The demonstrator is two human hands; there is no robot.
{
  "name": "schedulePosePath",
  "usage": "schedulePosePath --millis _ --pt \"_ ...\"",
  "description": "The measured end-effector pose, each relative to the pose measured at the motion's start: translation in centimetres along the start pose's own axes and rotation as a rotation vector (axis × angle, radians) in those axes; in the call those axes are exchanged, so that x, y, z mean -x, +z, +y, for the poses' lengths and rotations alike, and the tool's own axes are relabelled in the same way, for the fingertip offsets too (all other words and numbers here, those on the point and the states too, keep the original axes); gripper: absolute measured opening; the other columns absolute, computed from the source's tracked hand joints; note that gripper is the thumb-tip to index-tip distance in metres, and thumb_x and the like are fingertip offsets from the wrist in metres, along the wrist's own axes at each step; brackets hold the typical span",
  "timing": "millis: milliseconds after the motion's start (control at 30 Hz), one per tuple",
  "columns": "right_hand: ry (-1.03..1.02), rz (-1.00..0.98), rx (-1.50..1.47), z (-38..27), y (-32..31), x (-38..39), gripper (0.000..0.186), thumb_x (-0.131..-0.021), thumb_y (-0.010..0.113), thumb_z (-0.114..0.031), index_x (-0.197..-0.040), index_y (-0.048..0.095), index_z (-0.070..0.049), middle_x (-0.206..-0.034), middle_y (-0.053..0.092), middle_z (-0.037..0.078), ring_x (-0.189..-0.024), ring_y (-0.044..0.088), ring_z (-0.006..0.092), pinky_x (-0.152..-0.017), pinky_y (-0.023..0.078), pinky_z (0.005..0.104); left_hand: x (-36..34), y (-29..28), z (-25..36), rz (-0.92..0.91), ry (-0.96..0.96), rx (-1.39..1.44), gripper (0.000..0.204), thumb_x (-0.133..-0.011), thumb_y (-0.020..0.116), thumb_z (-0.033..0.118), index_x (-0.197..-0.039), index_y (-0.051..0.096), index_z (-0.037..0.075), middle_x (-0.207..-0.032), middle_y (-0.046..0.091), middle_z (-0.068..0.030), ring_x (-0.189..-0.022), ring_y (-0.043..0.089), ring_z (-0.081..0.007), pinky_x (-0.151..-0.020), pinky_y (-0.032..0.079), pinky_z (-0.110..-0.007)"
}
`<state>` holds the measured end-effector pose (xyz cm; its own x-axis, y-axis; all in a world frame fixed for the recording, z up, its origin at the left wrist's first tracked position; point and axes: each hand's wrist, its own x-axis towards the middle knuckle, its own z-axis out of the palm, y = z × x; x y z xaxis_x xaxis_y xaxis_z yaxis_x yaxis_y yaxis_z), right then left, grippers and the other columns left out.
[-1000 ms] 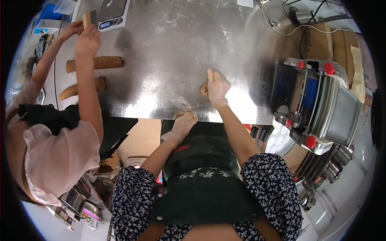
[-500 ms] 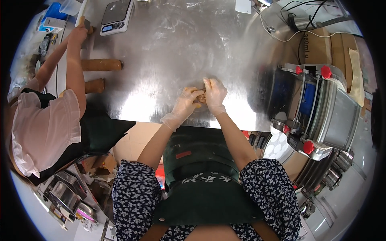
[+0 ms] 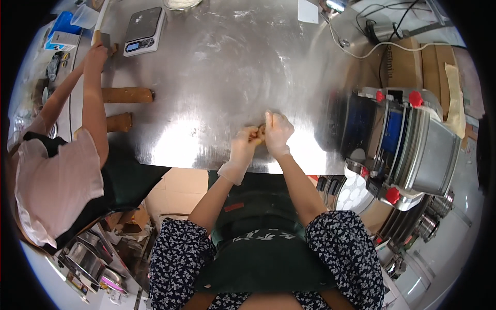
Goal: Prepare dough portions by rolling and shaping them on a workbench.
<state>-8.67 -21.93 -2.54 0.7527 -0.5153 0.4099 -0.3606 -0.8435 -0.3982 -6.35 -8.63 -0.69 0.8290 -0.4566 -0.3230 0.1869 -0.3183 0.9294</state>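
My left hand (image 3: pixel 243 148), in a clear plastic glove, has its fingers curled against a small piece of light-brown dough (image 3: pixel 261 133) near the front edge of the steel table (image 3: pixel 217 77). My right hand (image 3: pixel 278 133), gloved the same way, is closed on the dough from the right, thumb side toward my left hand. The dough is mostly hidden between my fingers. To the left lie two brown dough logs (image 3: pixel 129 95) (image 3: pixel 120 122).
A co-worker's hands (image 3: pixel 97 54) hold a wooden-handled scraper (image 3: pixel 103 37) at the left. A scale (image 3: pixel 143 32) and a bowl of white powder (image 3: pixel 181 4) stand at the back; cables (image 3: pixel 361 51), cardboard (image 3: pixel 403 64) and a steel machine with red knobs (image 3: pixel 423 150) are at the right.
My left hand has risen from the table's front edge to join my right hand at the dough. The co-worker's hands and scraper have shifted slightly leftward and down.
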Motion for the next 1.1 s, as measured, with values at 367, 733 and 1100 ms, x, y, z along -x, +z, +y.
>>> schedulePosePath --millis 367,733,1100 --pt "0.027 0.202 0.058 0.0 -0.5 0.9 0.027 -0.091 0.069 -0.025 -0.069 0.061 -0.011 -0.059 0.057 0.007 -0.050 0.055 0.0280 -0.047 0.047 0.0382 0.9 1.4 -1.0 0.055 0.197 -0.192 0.009 -0.078 0.070 0.000 -0.087 0.069 0.002 -0.091 0.067 -0.0113 -0.075 0.067 -0.0298 -0.070 0.054 -0.038" --pt "0.313 -0.101 0.086 -1.2 -2.2 2.7 0.020 -0.091 0.068 -0.024 -0.077 0.063 -0.011 -0.076 0.063 0.009 -0.070 0.063 0.0277 -0.057 0.051 0.0386 1.7 -0.2 -0.4 -0.161 0.647 -0.702 0.019 -0.077 0.062 0.006 -0.093 0.071 0.007 -0.098 0.066 -0.0049 -0.097 0.061 -0.0260 -0.079 0.054 -0.037" --pt "1.081 -0.157 -0.401 -0.7 -3.7 2.6 0.025 -0.100 0.056 -0.026 -0.102 0.066 -0.004 -0.089 0.069 0.015 -0.082 0.066 0.0303 -0.076 0.052 0.0404 -2.2 0.5 2.7 -0.484 0.555 -0.690 0.010 -0.080 0.064 0.005 -0.089 0.068 0.005 -0.105 0.064 -0.0110 -0.096 0.059 -0.0338 -0.084 0.052 -0.039"
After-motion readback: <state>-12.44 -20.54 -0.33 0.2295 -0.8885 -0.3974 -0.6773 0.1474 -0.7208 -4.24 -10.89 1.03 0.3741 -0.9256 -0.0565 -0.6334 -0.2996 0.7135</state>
